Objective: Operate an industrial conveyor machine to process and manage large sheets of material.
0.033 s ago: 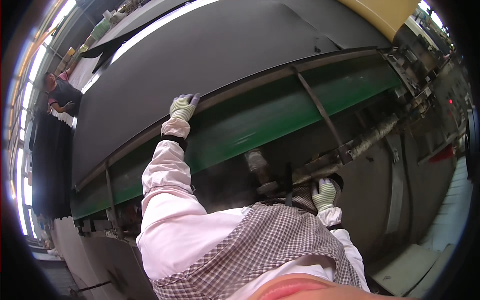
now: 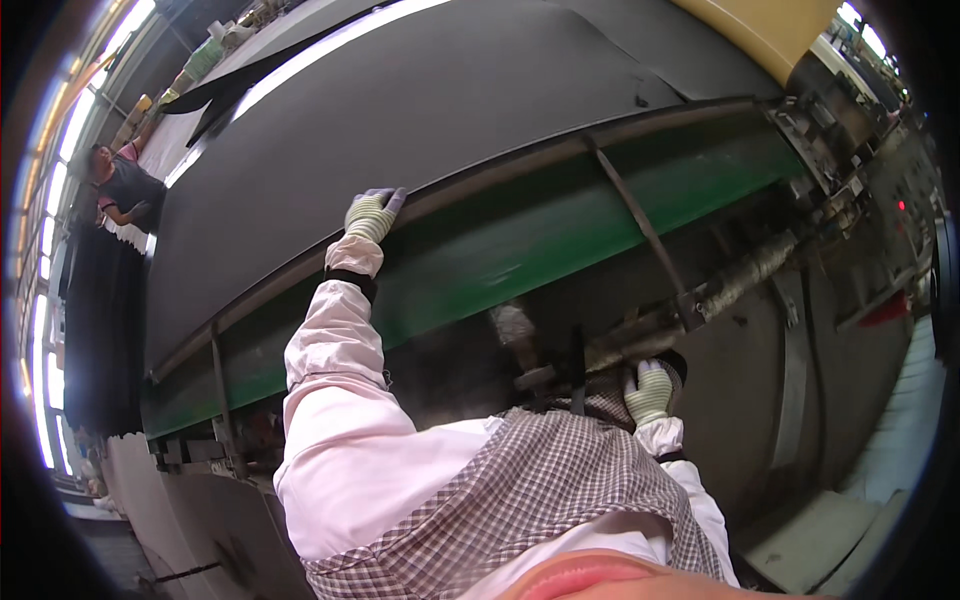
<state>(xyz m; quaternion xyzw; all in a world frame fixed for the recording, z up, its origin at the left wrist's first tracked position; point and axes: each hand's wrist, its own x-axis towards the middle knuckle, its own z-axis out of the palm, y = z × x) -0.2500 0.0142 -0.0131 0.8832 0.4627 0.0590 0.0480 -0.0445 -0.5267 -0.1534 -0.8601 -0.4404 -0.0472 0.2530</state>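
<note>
- The black sheet (image 2: 400, 110) lies flat across the machine bed, above the green side panel (image 2: 560, 235).
- Left hand (image 2: 370, 215), gloved, curls over the sheet's near edge, gripping it.
- Right hand (image 2: 650, 392), gloved, rests narrow against the lagged pipe (image 2: 700, 300); grip unclear.
- Nothing has shifted: both hands sit where they were.
- A co-worker (image 2: 125, 190) stands at the far end.

The left hand (image 2: 368, 215) is wearing a knitted cloth glove and resting on the edge of a wide black sheet (image 2: 420, 110) that is looking matt and rubbery. The right hand (image 2: 650, 392), gloved alike, is touching a dull, grimy metal bar (image 2: 700, 300). The green panel (image 2: 560, 230) is showing smooth painted metal.
</note>
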